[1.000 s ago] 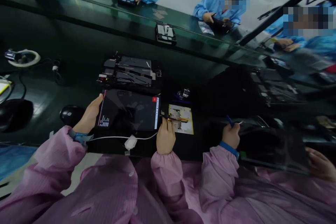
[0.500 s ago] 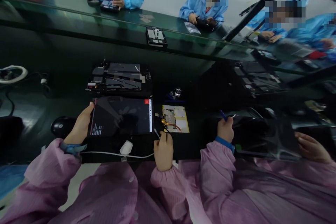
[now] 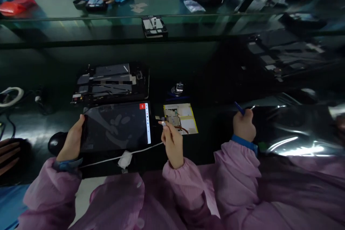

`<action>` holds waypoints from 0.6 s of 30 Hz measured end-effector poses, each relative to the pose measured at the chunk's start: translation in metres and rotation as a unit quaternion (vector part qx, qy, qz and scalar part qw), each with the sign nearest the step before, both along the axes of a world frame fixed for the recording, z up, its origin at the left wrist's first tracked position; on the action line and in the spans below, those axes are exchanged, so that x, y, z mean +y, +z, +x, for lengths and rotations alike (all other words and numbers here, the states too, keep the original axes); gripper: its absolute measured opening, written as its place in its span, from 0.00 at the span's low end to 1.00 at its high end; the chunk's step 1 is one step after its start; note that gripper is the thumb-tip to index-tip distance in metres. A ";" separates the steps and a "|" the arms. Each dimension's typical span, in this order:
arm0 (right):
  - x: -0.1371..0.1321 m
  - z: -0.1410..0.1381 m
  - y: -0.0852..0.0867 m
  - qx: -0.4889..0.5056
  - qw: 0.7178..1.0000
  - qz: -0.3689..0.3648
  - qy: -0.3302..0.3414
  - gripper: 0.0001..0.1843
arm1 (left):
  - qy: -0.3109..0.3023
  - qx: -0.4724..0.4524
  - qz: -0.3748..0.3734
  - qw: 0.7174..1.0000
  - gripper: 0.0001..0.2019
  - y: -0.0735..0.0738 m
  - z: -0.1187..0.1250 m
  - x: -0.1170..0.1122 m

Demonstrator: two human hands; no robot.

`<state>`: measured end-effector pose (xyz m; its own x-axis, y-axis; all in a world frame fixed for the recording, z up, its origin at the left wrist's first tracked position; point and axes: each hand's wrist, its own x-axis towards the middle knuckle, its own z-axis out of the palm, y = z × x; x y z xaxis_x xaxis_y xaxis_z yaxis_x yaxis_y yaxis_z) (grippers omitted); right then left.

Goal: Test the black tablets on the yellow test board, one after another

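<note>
A black tablet lies before me, a red square and a white icon strip lit along the right of its dark screen. My left hand is closed on its left edge, thumb on the rim and the other fingers hidden. Apart from the tablet's right side, my right hand pinches the white plug of a charging cable. That cable runs left along the tablet's near side, past a crumpled white scrap. Just beyond my right fingers sits a yellow-edged circuit board piece with an orange flex strip.
Behind the tablet lies an opened device with bare internals. A small metal part stands at centre, a black mouse by my left wrist. At right, a co-worker's hand holds a blue pen. Another person's fingers show at left.
My right hand has moved from the tablet's right edge, bringing the white plug away to the right. The text lines on the screen have faded. The view has tilted down.
</note>
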<state>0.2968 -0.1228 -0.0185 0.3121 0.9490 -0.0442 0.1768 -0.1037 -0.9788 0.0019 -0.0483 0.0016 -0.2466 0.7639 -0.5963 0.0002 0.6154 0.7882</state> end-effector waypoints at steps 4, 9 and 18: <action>0.020 0.010 0.006 -0.148 0.988 0.016 0.048 0.15 | 0.030 0.020 -0.031 0.999 0.16 0.002 0.004 0.001; 0.029 0.026 0.009 -0.060 0.986 -0.045 0.146 0.11 | 0.065 -0.008 -0.066 0.996 0.23 -0.003 0.003 0.007; 0.033 0.028 0.006 -0.009 0.985 -0.029 0.169 0.12 | 0.023 -0.056 -0.144 0.988 0.37 -0.017 -0.010 0.011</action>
<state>0.3247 -0.0895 -0.0121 -0.0194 0.9948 -0.0997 0.2273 -0.0927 -0.9694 -0.0081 -0.0369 -0.0154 -0.1968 0.5477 -0.8132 -0.1098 0.8119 0.5734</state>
